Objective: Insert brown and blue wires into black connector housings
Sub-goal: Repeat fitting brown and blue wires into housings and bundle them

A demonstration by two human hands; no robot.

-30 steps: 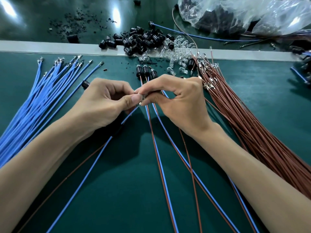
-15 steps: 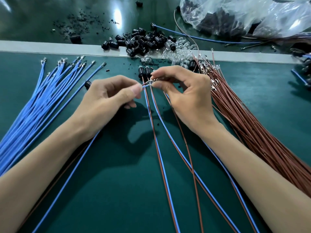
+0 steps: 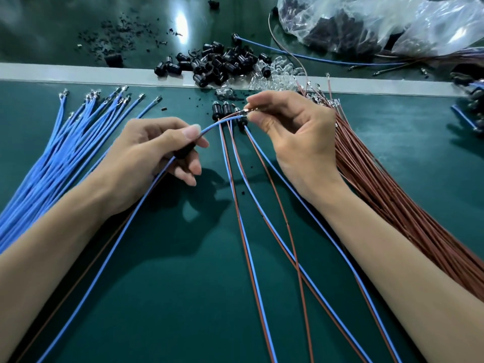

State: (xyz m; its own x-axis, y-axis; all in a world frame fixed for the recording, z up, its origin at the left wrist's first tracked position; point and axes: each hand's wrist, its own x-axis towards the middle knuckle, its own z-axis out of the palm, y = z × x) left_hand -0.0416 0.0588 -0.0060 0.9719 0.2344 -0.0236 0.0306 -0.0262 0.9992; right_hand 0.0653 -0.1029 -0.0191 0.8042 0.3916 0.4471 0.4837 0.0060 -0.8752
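My left hand [image 3: 154,153] grips a black connector housing [image 3: 184,151] with a blue wire [image 3: 110,247] and a brown wire running through it. The two wires arc from that housing across to my right hand [image 3: 293,132], which pinches their metal terminal ends [image 3: 246,111] between thumb and forefinger. Just beyond my hands, three finished housings [image 3: 222,111] with blue and brown wire pairs lie on the green mat [image 3: 183,297]. A fan of loose blue wires [image 3: 52,153] lies at the left and a thick bundle of brown wires [image 3: 387,195] at the right.
A pile of loose black housings [image 3: 214,61] and clear small parts [image 3: 275,77] sits on the grey strip at the back. A clear plastic bag [image 3: 379,24] with dark parts lies at the back right. Small black debris is scattered at the back left.
My hands have moved apart: the right hand has drawn the terminal ends up and to the right, and the black housing has slid down the wires in my left hand.
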